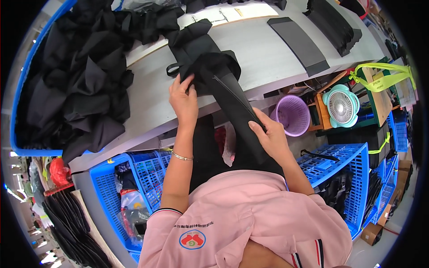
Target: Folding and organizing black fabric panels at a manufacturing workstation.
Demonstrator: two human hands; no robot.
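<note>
A long black fabric piece point(234, 96) runs from the table's near edge toward my lap, with a pale stitched line along its length. My right hand point(271, 136) grips its lower end, thumb on top and fingers along the edge. At the upper end, where the fabric bunches and folds, my left hand point(184, 99) has its fingertips closed on the edge, partly hidden by the cloth. A small black loop point(173, 69) sticks out just above those fingers. More black cloth point(192, 38) lies beyond, joined to or touching the piece; I cannot tell which.
A blue bin point(18, 129) heaped with black fabric pieces point(85, 80) stands on the left. Flat black panels point(299, 44) and a stack point(333, 27) lie on the grey table point(250, 53). Below are a purple basket point(292, 115), a turquoise fan point(341, 106) and blue crates point(337, 167).
</note>
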